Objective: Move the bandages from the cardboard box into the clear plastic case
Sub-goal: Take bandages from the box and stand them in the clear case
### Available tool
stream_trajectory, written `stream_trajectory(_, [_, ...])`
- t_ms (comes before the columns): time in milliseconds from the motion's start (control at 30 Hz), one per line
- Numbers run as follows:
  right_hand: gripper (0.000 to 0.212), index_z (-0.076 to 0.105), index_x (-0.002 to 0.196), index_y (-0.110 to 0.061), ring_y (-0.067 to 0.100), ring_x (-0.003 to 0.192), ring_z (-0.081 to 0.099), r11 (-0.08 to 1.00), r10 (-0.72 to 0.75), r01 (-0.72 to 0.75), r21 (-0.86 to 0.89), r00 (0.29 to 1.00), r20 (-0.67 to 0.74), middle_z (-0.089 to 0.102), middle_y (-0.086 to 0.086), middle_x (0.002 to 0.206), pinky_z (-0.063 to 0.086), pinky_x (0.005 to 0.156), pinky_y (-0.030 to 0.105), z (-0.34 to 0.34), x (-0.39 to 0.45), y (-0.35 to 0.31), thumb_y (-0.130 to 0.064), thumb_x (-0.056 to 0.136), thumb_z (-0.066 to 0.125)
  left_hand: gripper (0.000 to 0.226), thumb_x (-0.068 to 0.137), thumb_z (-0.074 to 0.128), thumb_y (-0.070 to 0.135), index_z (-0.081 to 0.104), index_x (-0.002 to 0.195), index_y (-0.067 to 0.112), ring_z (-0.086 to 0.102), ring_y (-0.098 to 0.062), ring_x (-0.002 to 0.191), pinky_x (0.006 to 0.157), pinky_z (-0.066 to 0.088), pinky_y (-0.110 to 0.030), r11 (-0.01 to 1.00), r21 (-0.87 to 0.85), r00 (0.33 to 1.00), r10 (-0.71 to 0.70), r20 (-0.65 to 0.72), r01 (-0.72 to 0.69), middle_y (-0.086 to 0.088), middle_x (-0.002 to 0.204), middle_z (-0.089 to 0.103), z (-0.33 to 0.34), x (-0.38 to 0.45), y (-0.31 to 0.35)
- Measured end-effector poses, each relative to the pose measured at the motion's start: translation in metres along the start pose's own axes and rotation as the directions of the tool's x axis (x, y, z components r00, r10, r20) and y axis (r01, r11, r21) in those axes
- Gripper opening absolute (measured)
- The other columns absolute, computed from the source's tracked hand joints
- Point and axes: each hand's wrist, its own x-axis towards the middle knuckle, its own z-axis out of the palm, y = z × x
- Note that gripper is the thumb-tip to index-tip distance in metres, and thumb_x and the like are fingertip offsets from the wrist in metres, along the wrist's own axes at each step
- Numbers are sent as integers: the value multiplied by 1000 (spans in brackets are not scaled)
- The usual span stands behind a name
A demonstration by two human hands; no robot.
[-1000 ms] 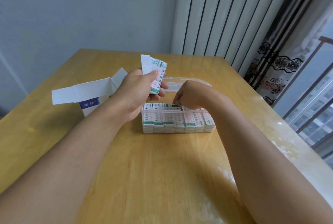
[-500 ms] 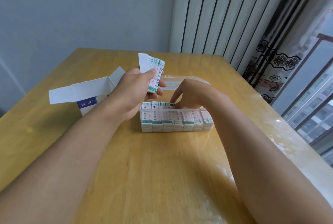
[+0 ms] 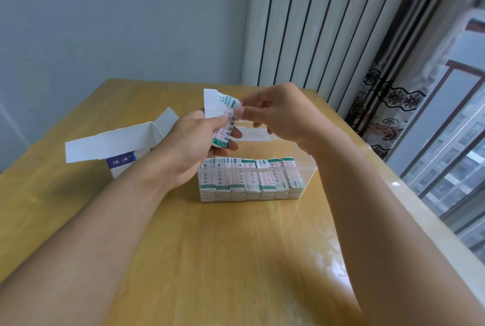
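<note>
A clear plastic case [image 3: 305,180] stands mid-table, packed with upright rows of white and green bandages [image 3: 249,177]. Above it my left hand [image 3: 191,142] grips a fanned stack of bandages [image 3: 223,118]. My right hand [image 3: 278,113] pinches the top edge of that stack with thumb and forefinger. The white cardboard box [image 3: 118,147] with a blue label sits open to the left of the case, partly hidden behind my left forearm.
The case's clear lid [image 3: 256,134] lies flat behind the case. The wooden table [image 3: 210,260] ends at the right near a window and a patterned curtain [image 3: 388,105]. A white radiator [image 3: 301,24] stands behind the table.
My right hand has lifted from the bandages in the case and come up to the stack in my left hand. The left hand has stayed about where it was.
</note>
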Motion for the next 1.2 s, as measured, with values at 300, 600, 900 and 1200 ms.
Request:
stream_trajectory(300, [12, 76, 84, -16, 8, 67, 60, 981, 33, -29, 191, 999, -23, 73, -2, 74, 48, 60, 25, 0, 0, 0, -27, 87, 79, 25, 104, 52, 16, 63, 125, 9, 76, -30, 91, 67, 62, -28, 995, -79, 984, -39, 173, 53, -13, 104, 77, -3, -3, 3])
stream_trajectory(600, [17, 75, 106, -6, 24, 85, 77, 906, 57, -53, 420, 998, 2, 78, 10, 88, 63, 80, 37, -2, 0, 5, -8, 89, 73, 20, 103, 54, 12, 63, 119, 3, 75, -35, 97, 84, 63, -39, 970, -208, 985, -99, 143, 128, -19, 104, 76, -3, 0, 0])
stream_trajectory(900, [15, 76, 101, -3, 21, 83, 77, 902, 78, -59, 429, 997, -28, 78, 8, 88, 63, 77, 33, -2, -1, 5, -9, 87, 75, 23, 101, 56, 10, 65, 122, 5, 76, -27, 94, 85, 62, -34, 991, -116, 990, -51, 129, 66, -12, 102, 78, -3, 3, -6])
stream_trajectory(1200, [12, 77, 94, -6, 21, 81, 77, 908, 104, -79, 411, 994, -38, 79, 8, 85, 63, 79, 36, -2, 1, 5, -10, 83, 79, 23, 94, 65, 3, 68, 117, 3, 76, -26, 92, 76, 63, -29, 996, -76, 992, -35, 123, 45, -9, 103, 78, -1, 2, -6])
